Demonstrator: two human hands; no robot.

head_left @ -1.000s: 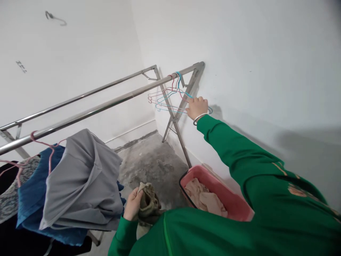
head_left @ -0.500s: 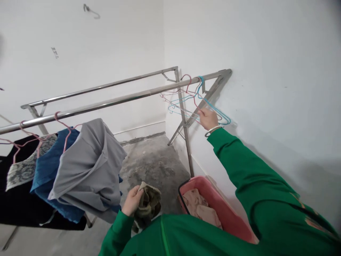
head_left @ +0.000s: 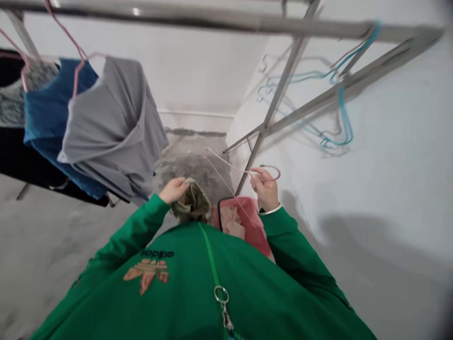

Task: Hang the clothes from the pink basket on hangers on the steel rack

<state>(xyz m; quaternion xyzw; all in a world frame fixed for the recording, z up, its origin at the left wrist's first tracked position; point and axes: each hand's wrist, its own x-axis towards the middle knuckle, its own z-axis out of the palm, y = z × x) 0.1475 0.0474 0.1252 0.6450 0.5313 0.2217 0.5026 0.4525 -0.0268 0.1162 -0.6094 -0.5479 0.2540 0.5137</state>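
My left hand [head_left: 174, 190] pinches the edge of a bunched olive-green garment [head_left: 193, 200] in front of my chest; its full shape is folded out of sight. In my right hand [head_left: 265, 189] is a pink wire clothes hanger [head_left: 226, 163], gripped near its neck with the hook pointing right. The hanger's shoulders reach left toward the garment, apart from it. Below the hanger stands a pink basket [head_left: 256, 231] with a dark rim, holding pale pink clothing [head_left: 232, 222].
A metal drying rack [head_left: 212, 21] spans the top. Blue hangers [head_left: 345, 113] hang from its right end by the white wall. At the left hang a grey garment [head_left: 116, 123], a blue garment [head_left: 60, 94] and dark clothing [head_left: 21, 146] on pink hangers.
My right hand has taken the pink hanger off the rail and brought it down and closer to my body. The view has tilted downward. My left hand still holds the olive-green garment.
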